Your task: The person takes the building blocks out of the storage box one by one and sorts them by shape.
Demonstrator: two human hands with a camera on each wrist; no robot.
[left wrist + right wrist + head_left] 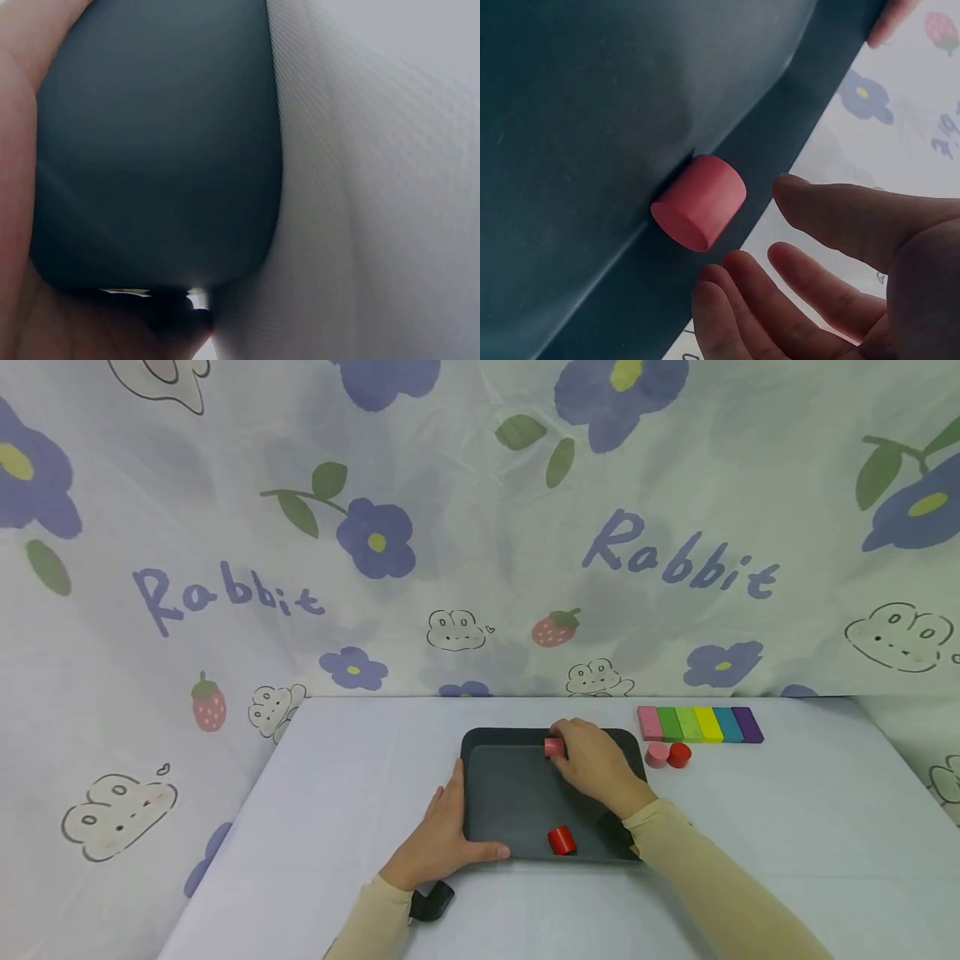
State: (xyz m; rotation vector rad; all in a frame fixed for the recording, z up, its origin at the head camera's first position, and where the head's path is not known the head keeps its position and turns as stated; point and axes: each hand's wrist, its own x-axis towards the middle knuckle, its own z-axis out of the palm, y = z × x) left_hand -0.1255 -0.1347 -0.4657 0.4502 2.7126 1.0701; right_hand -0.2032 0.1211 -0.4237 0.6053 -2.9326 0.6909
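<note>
A dark grey tray (517, 793) lies on the white table. My left hand (442, 839) rests against its left side with long, straight fingers, the thumb along the near rim; in the left wrist view the hand (19, 150) borders the tray's dark surface (157, 150). Over the far part of the tray, my right hand (596, 764) reaches to a pink cylinder (554, 747). Seen from the right wrist, that pink cylinder (700, 202) touches the tray wall, and the loosely bent fingers (757, 292) stand apart from it. A red cylinder (562, 841) lies near the front rim.
Right of the tray stand another pink cylinder (657, 755) and another red cylinder (679, 755). Behind them is a row of several coloured blocks (699, 725). A patterned cloth (480, 527) hangs behind the table. A black wrist device (432, 902) sits under the left wrist.
</note>
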